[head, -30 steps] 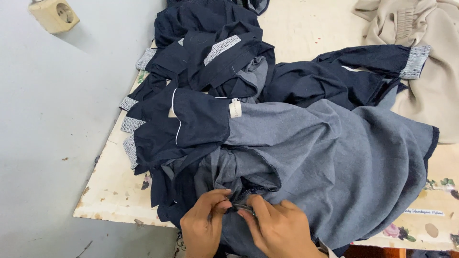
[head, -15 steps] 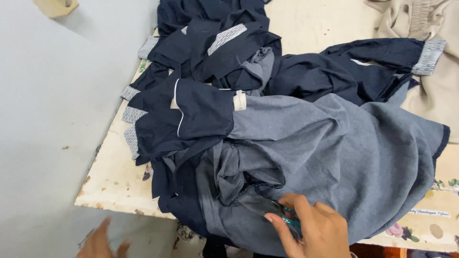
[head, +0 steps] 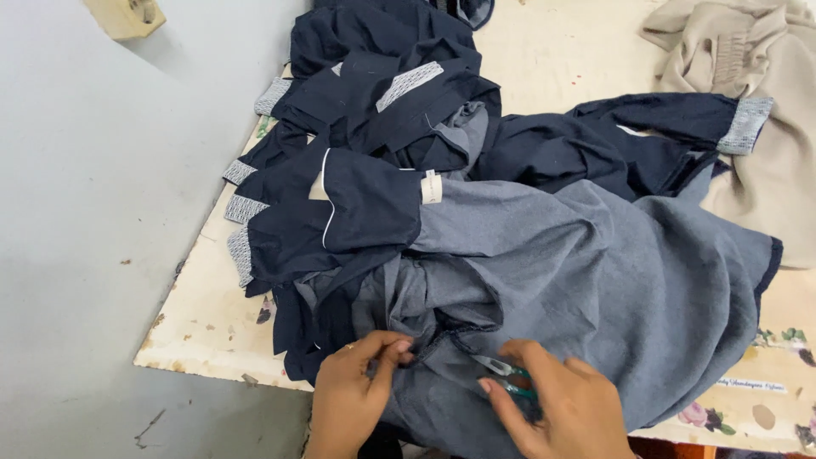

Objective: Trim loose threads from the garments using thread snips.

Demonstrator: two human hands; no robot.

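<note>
A grey-blue and navy garment (head: 595,272) lies bunched on the table's near edge. My left hand (head: 353,395) pinches a fold of its grey fabric near a gathered seam (head: 463,327). My right hand (head: 557,408) rests on the same cloth a little to the right and holds small teal-handled thread snips (head: 506,374), whose metal tips point toward the seam. A small white label (head: 432,187) shows where navy meets grey.
More navy garments with patterned grey cuffs (head: 382,93) are piled behind. A beige garment (head: 756,93) lies at the back right. The worn cream table (head: 204,314) ends at the left over a grey floor (head: 85,255). A pale block (head: 127,13) sits top left.
My left hand left the cloth, dropped below the table edge, and has come back to pinch the fabric. My right hand picked up the teal snips and holds them at the seam.
</note>
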